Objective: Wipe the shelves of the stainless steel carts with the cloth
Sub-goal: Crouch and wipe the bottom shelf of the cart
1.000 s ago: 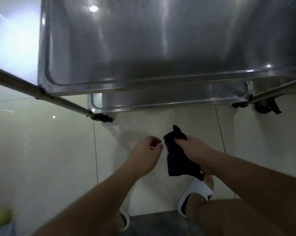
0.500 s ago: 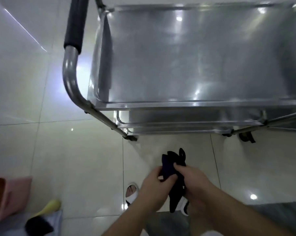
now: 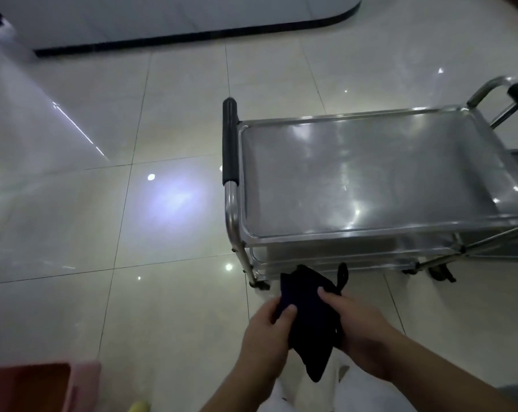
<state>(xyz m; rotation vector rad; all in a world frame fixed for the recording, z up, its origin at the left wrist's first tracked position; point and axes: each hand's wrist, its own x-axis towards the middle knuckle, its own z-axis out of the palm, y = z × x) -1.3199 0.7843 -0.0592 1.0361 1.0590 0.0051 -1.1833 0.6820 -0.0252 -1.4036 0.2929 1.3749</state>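
A stainless steel cart [image 3: 370, 233] stands on the tiled floor ahead and to the right, its bare top shelf [image 3: 364, 173] shining and lower shelves partly visible beneath. A black-padded handle [image 3: 230, 144] runs along its left end. In front of the cart, near my body, both hands hold a dark navy cloth [image 3: 306, 316]. My left hand [image 3: 266, 334] pinches its left edge with the thumb on top. My right hand [image 3: 358, 328] grips its right side. The cloth hangs down between them, clear of the cart.
A second cart's handle [image 3: 495, 93] shows at the far right edge. A pink and orange bin [image 3: 43, 385] sits at the bottom left, with a yellow object [image 3: 138, 407] beside it. A dark-edged platform [image 3: 192, 37] lies across the far floor. Open tiles stretch left.
The view has pulled back and up from the cart, so its whole top shelf now shows. My left hand has joined the right on the cloth and both have spread it flatter.
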